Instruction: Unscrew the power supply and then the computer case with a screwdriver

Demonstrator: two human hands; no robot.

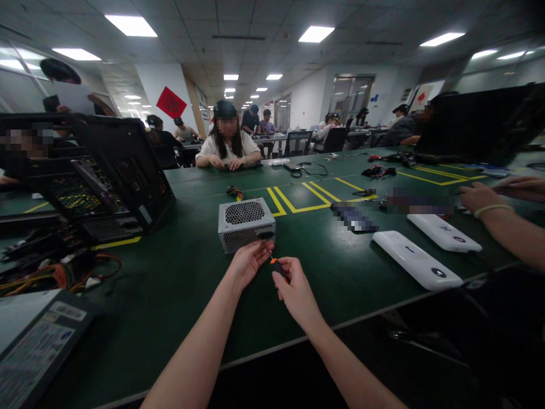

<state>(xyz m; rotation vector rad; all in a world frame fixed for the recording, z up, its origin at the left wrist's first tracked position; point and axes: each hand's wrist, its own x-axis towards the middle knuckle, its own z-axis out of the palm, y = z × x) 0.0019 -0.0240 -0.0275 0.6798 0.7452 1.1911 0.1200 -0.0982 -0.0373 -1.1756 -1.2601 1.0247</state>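
Note:
A grey metal power supply unit [247, 224] with a honeycomb vent rests on the green table in front of me, its cable bundle [235, 193] behind it. My right hand [296, 287] is closed around the black and orange handle of a screwdriver [279, 269]. The thin shaft points up and left toward the unit's near right corner, beside a black socket. At that near side is my left hand [250, 262], palm turned up and fingers loosely stretched, close by the shaft. Whether its fingertips touch the shaft or the unit I cannot tell.
An open black computer case [123, 176] and loose cables [63, 272] stand left, with another power supply [42, 341] nearer. Two white oblong devices [417, 261] and a phone-like object [353, 217] lie right. A co-worker's arm [502, 210] reaches in there; another person [229, 139] sits opposite.

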